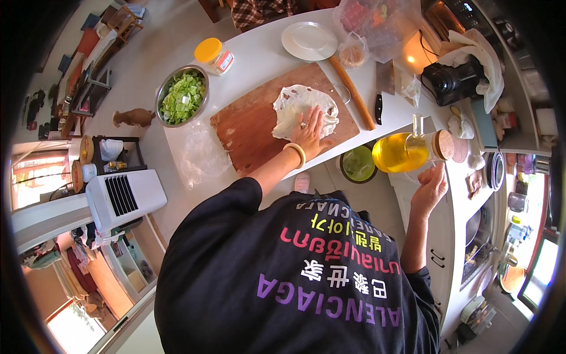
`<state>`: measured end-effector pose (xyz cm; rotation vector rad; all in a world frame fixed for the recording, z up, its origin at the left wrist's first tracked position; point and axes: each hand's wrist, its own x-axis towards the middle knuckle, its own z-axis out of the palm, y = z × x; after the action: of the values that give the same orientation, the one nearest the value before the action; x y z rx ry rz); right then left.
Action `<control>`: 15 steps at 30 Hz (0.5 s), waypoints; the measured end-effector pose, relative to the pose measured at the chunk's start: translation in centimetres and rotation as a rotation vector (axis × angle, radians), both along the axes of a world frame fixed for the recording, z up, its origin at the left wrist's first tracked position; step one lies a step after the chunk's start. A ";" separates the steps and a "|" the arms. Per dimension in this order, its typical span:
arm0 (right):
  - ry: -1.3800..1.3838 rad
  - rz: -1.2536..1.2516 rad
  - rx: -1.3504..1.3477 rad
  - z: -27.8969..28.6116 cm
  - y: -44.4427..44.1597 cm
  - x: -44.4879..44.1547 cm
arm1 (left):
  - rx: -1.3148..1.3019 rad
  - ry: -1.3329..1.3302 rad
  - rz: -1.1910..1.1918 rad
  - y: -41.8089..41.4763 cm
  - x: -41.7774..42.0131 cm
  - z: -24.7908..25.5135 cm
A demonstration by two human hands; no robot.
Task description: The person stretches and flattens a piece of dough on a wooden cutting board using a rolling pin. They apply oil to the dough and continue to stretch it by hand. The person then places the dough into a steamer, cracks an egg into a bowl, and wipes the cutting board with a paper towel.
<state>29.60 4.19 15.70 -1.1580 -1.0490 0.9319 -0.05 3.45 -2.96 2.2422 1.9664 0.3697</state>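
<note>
My left hand (pixel 311 130), with a ring and a bangle, lies flat with its fingers spread on a thin, uneven sheet of pale dough (pixel 294 106) with small holes in it. Under the dough is a wooden board (pixel 252 128). To the right, my right hand (pixel 430 188) grips a glass oil bottle (pixel 400 152) by its handle; it has a cork stopper (pixel 443 145), a short spout and yellow oil inside. A rolling pin (pixel 351 93) lies across the board's right edge, beside a cleaver (pixel 384 79) and a black-handled knife (pixel 378 108).
A steel bowl of chopped greens (pixel 182 97) and a yellow-lidded jar (pixel 214 55) stand on the left. A plate (pixel 309 40) and plastic bags (pixel 380 26) are at the far side. Crumpled plastic film (pixel 201 159) lies near the board. A bin (pixel 358 163) stands below the counter edge.
</note>
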 end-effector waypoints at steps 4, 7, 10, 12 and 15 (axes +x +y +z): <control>-0.017 0.020 0.012 0.3 0.6 -1.0 | -0.115 0.061 -0.032 0.4 0.5 1.4; -0.016 0.017 0.017 0.5 1.1 -1.4 | -0.152 0.059 -0.015 -0.9 0.3 1.7; 0.000 0.038 0.021 0.7 1.6 -1.6 | -0.154 0.038 0.060 -2.6 -1.0 1.2; -0.011 0.047 0.030 0.6 1.7 -1.6 | -0.176 0.032 0.119 -4.0 -2.3 1.0; -0.029 0.050 0.048 0.4 2.1 -1.3 | -0.209 0.091 0.151 -4.5 -4.6 1.6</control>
<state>28.33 6.28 16.10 -1.1135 -1.1225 0.9265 -4.63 -1.07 -1.41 2.0234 2.1162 0.0740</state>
